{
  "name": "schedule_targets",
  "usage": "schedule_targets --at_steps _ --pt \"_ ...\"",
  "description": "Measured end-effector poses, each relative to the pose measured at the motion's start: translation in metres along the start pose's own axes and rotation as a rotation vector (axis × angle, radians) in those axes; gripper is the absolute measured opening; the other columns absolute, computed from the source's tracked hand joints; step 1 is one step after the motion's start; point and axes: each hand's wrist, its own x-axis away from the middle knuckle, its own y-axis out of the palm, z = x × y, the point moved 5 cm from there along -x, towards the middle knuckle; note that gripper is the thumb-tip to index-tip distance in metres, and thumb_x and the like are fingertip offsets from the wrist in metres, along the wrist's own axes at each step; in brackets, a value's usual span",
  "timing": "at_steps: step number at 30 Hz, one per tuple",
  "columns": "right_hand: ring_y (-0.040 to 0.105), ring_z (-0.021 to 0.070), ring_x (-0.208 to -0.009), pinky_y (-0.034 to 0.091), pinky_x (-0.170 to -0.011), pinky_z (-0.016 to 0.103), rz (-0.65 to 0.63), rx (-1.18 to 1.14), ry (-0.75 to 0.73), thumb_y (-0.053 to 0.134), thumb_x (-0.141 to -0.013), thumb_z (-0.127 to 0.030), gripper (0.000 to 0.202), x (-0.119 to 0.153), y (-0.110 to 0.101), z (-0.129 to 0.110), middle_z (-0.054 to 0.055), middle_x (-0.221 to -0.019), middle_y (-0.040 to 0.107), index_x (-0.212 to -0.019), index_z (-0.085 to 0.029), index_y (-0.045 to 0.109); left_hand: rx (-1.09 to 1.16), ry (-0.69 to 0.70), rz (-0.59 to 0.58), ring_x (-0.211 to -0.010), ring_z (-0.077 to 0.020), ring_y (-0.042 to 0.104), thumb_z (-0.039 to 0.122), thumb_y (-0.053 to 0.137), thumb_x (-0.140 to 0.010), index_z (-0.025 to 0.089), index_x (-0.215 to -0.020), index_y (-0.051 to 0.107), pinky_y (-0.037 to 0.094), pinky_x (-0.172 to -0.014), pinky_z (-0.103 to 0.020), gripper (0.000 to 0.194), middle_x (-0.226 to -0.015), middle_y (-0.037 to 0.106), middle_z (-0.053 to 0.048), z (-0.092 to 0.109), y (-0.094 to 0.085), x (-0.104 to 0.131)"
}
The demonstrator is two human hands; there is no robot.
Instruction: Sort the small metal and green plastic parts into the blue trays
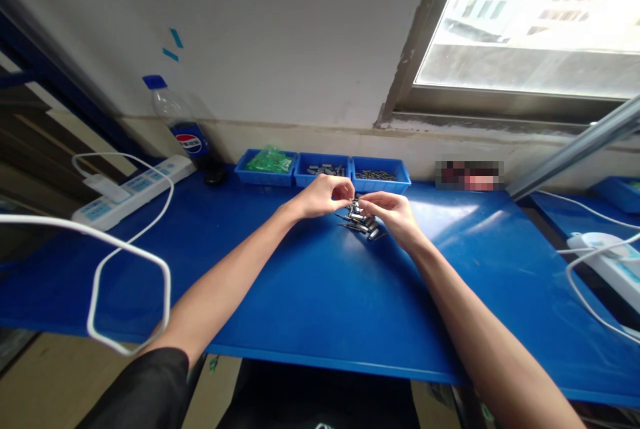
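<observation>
My left hand (325,196) and my right hand (393,212) meet above the table, thumbs and forefingers pinched close together. Something small is between their fingertips, too small to make out. Just below them lies a loose pile of small metal parts (369,224), grey cylinder-like bodies with thin dark pins. Behind the hands stand three blue trays in a row. The left tray (265,180) holds a green plastic bag (271,159), the middle tray (305,179) grey metal pieces (326,169), and the right tray (383,186) many thin dark pieces (375,175).
The blue table (300,309) runs along a wall with a window. At the left are a cola bottle (190,139), a white power strip (135,192) and a white cable (167,276) looping near my left forearm. Another power strip (610,262) lies at the right, beyond a slanted metal bar (575,149).
</observation>
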Motion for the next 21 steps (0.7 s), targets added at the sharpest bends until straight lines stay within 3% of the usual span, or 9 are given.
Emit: schedule_targets --at_steps 5,9,14,21 --pt "0.069 0.0193 -0.069 0.055 -0.069 0.032 0.025 0.006 -0.021 0.088 -0.073 -0.050 0.037 -0.002 -0.004 0.000 0.005 -0.076 0.077 -0.093 -0.020 0.083 0.002 -0.051 -0.022 -0.078 -0.0165 0.074 0.015 0.071 -0.079 0.016 -0.094 0.072 0.055 -0.074 -0.025 0.014 -0.082 0.077 -0.002 -0.008 0.002 0.001" --pt "0.070 0.0200 -0.071 0.056 -0.072 0.033 0.054 0.036 -0.037 0.087 -0.073 -0.051 0.036 -0.002 -0.007 -0.002 0.005 -0.076 0.077 -0.091 -0.020 0.082 -0.015 -0.049 0.001 -0.076 -0.0158 0.073 0.013 0.069 -0.078 0.015 -0.084 0.072 0.055 -0.072 -0.024 0.007 -0.080 0.077 -0.002 -0.014 0.001 0.001" --pt "0.072 0.0217 -0.072 0.058 -0.072 0.036 0.038 0.040 0.003 0.088 -0.070 -0.052 0.040 -0.001 -0.004 -0.001 0.007 -0.082 0.079 -0.094 -0.021 0.082 0.035 -0.014 0.078 -0.076 -0.0158 0.074 0.012 0.069 -0.076 0.015 -0.082 0.072 0.056 -0.074 -0.024 0.007 -0.081 0.078 -0.003 -0.013 -0.001 -0.001" --pt "0.073 0.0231 -0.076 0.058 -0.076 0.037 0.007 0.028 0.019 0.087 -0.072 -0.049 0.036 -0.001 -0.003 0.003 0.007 -0.085 0.081 -0.096 -0.021 0.083 0.023 -0.007 0.036 -0.082 -0.0186 0.078 0.013 0.069 -0.078 0.015 -0.086 0.075 0.060 -0.078 -0.025 0.010 -0.084 0.080 -0.004 -0.011 0.002 0.001"
